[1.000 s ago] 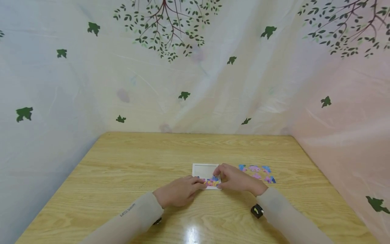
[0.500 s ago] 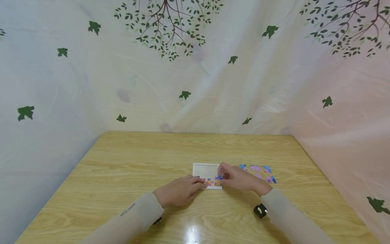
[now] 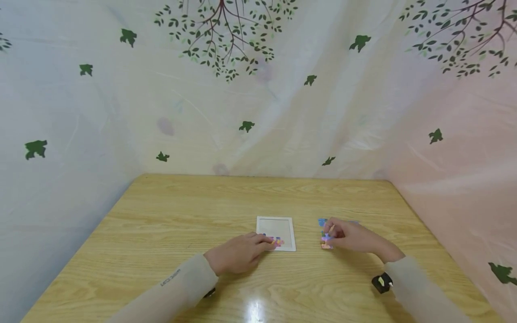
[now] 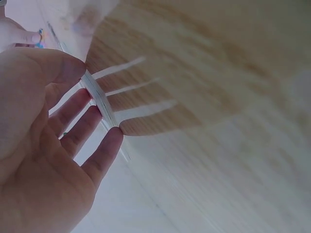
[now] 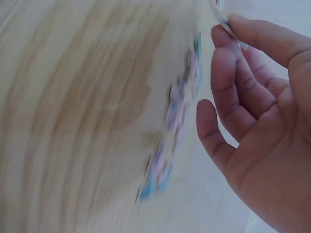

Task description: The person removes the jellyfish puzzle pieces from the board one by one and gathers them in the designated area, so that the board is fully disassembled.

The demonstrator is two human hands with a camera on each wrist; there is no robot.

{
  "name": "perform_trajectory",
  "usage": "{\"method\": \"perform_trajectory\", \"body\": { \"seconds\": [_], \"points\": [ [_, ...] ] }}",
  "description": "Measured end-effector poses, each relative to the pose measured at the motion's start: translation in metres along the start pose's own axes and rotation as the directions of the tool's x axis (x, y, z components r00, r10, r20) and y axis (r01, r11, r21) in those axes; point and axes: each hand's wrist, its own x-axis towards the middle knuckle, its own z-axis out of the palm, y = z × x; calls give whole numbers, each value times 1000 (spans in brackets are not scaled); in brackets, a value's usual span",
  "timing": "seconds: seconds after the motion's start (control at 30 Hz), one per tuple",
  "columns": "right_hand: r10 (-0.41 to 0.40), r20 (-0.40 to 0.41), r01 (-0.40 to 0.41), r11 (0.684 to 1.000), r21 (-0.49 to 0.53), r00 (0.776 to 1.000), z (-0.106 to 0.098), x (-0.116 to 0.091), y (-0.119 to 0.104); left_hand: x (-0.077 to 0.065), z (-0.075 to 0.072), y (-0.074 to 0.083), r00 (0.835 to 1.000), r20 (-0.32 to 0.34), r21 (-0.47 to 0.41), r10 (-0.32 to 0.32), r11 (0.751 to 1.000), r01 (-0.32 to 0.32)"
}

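Observation:
A white puzzle frame point(image 3: 293, 234) lies mid-table, with a few joined jigsaw pieces point(image 3: 278, 241) along its near side. My left hand point(image 3: 238, 253) rests on the frame's left part, hiding some of it; in the left wrist view its fairly straight fingers point(image 4: 103, 154) and thumb touch the thin frame edge. To the right, my right hand point(image 3: 349, 235) pinches a pink, blue and yellow jigsaw piece point(image 3: 326, 242) between thumb and fingers. That piece shows edge-on in the right wrist view point(image 5: 234, 33). The right hand covers most of the loose pieces.
Loose jigsaw pieces point(image 3: 322, 222) lie on the wooden table point(image 3: 194, 202) right of the frame, and show blurred as pink and blue pieces point(image 5: 177, 104) in the right wrist view. A printed cloth point(image 3: 282, 148) hangs behind the table and at both sides.
My right hand has lifted a jigsaw piece from the frame's lower right corner and carried it right, over to the loose pieces. The left hand has stayed in place.

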Motion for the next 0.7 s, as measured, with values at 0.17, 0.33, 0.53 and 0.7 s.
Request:
{"method": "perform_trajectory", "body": {
  "seconds": [0.17, 0.33, 0.53, 0.7],
  "points": [
    [56, 6, -56, 998, 29, 998, -16, -25, 14, 0, 0, 0, 1000, -4, -3, 0, 1000, 0],
    [51, 5, -51, 997, 61, 999, -27, -46, 26, 0, 0, 0, 1000, 1, -7, -7, 1000, 7],
    [71, 18, -72, 991, 110, 997, -32, -61, 39, 0, 0, 0, 1000, 9, -2, -6, 1000, 6],
    [126, 2, -125, 988, 91, 992, -32, -68, 47, -1, 0, 0, 1000, 11, -9, -10, 1000, 10]
  ]
}}
